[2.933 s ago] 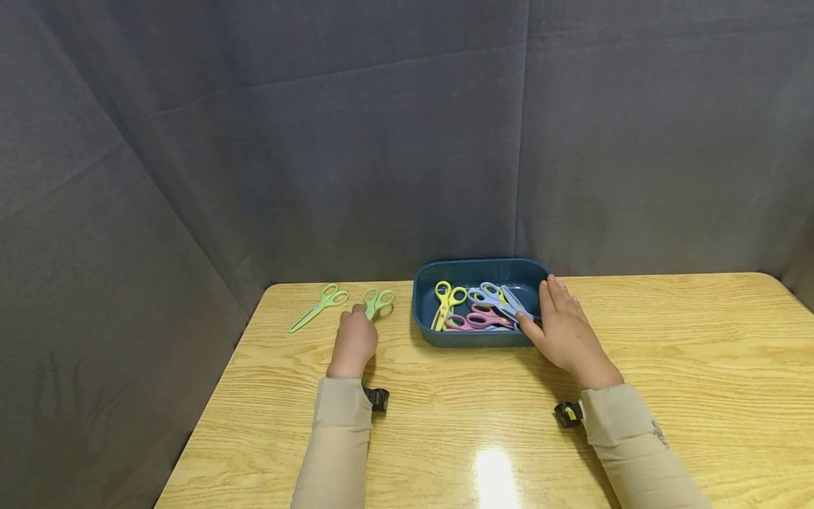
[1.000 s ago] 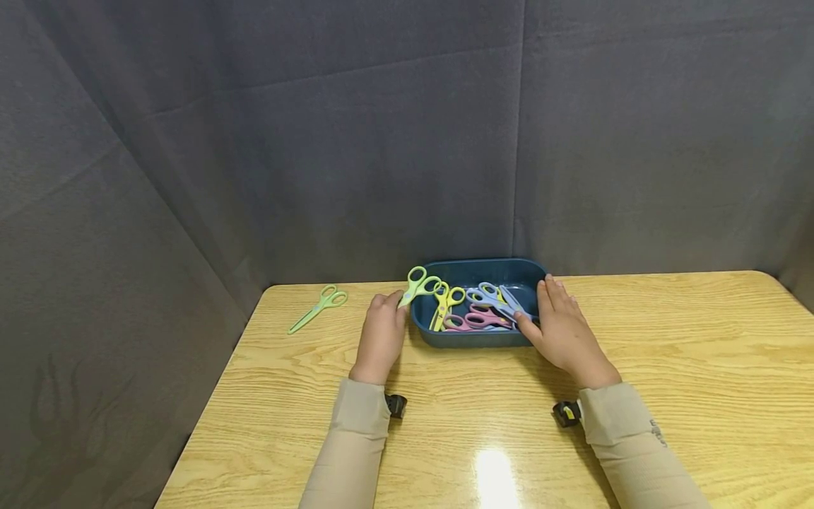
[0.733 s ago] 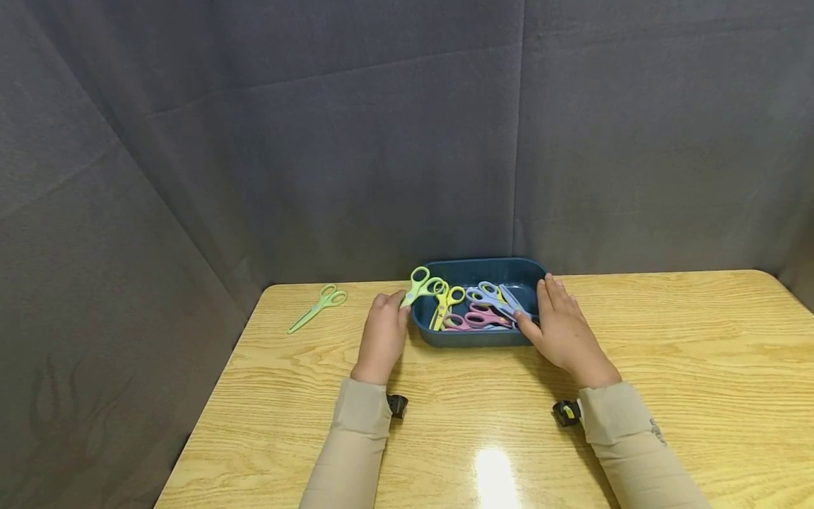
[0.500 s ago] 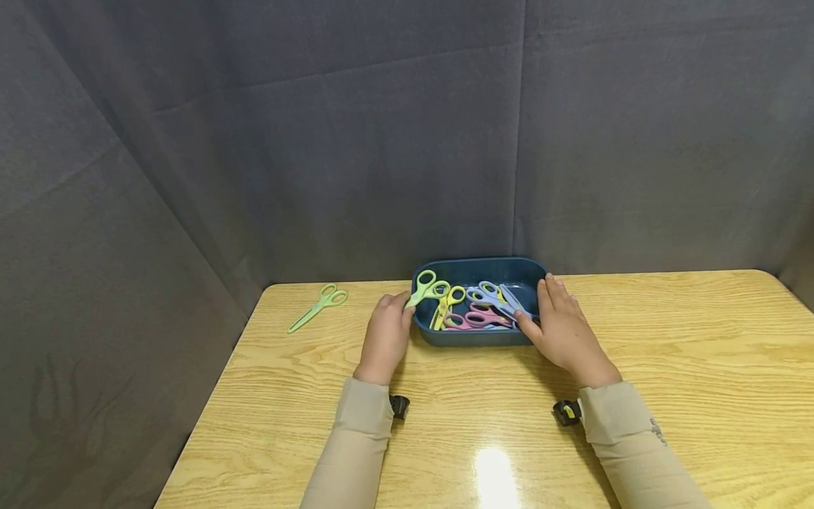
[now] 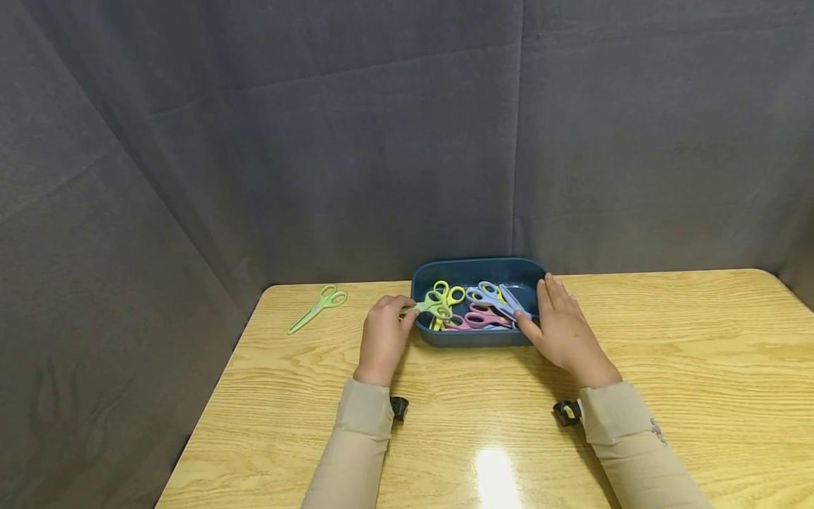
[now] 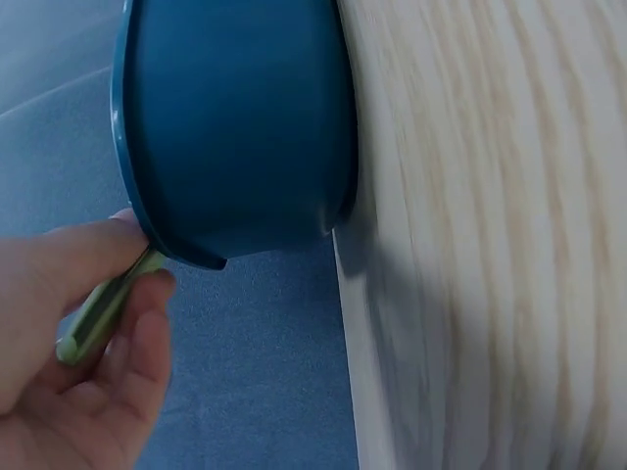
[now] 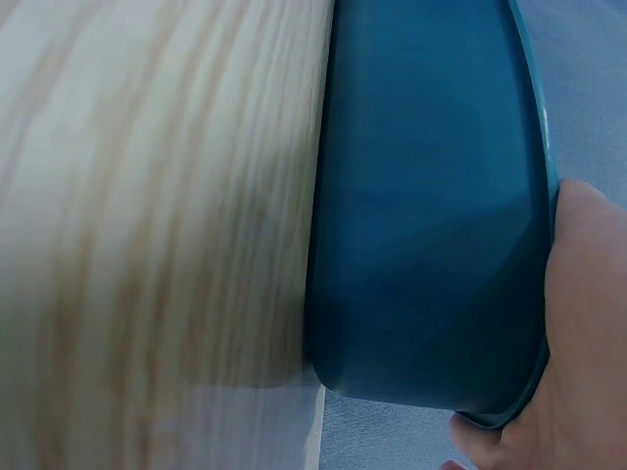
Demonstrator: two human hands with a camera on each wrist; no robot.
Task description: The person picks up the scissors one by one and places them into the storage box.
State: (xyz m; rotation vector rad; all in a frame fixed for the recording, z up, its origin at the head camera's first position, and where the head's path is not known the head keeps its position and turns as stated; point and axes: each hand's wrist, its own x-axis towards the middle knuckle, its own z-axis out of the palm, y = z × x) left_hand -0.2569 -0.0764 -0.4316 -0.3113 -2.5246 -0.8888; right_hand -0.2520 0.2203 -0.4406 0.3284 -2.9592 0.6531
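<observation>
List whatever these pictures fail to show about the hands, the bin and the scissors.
- Left wrist view: the blue bin's wall hides its contents; only the blade end of the green scissors shows in the left hand.
- Right wrist view: only the edge of the right hand shows; its fingers are cut off by the frame.
- Head view: the piled scissors overlap, so their count is unclear.

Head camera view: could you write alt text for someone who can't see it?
A person's left hand lowers green plastic scissors into a dark blue plastic tray of coloured scissors, while the right hand holds the tray's side. Another green pair lies on the wooden table.
</observation>
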